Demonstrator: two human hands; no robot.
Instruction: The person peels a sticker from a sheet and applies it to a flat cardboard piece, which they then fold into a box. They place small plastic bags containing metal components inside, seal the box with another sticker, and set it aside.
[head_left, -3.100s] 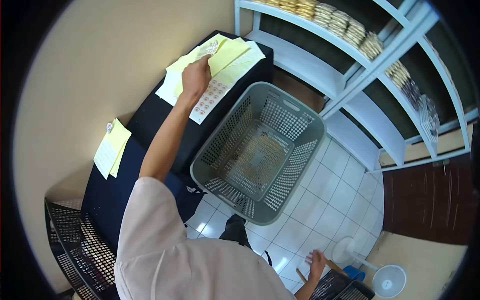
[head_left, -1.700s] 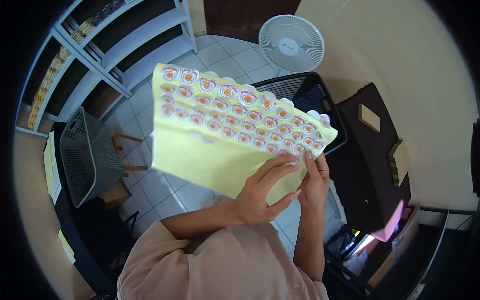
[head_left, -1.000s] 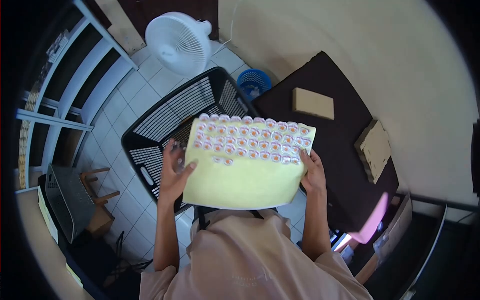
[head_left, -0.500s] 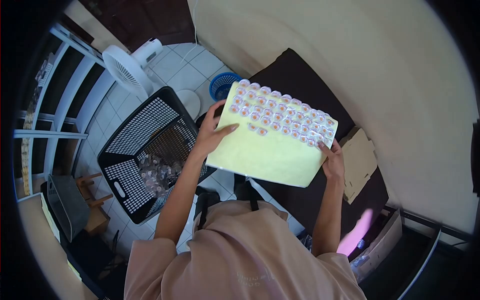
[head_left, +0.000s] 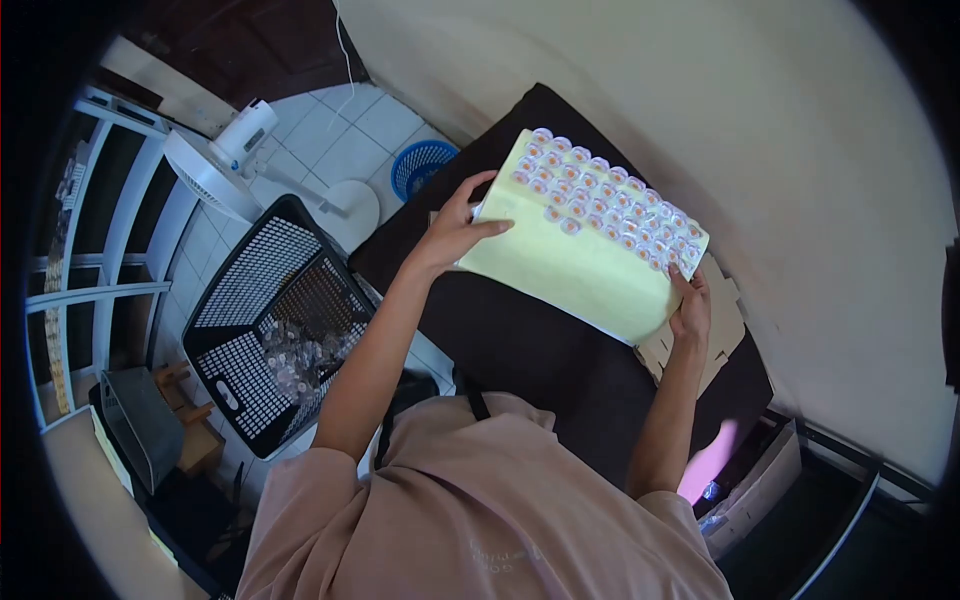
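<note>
Between my two hands is a pale yellow sheet point(head_left: 570, 275), tilted above the dark brown table. Rows of small round clear pieces with orange centres point(head_left: 600, 205) cover its far half; the near half is bare yellow. My left hand point(head_left: 455, 232) grips the left edge, thumb on top and fingers behind. At the right corner, my right hand point(head_left: 692, 305) pinches the edge, its thumb close to the last round pieces. The fingers under the sheet are hidden.
A dark table point(head_left: 480, 330) carries flat cardboard point(head_left: 715, 325) at its right. To the left stands a black perforated basket point(head_left: 250, 265) with clear plastic pieces point(head_left: 300, 355) inside. Behind are a white fan point(head_left: 215, 165) and a blue basket point(head_left: 415, 170); a wall point(head_left: 780, 200) borders the right.
Both hands have carried the sheet to the right and further over the table. My view has shifted too, and the sheet now partly covers the cardboard.
</note>
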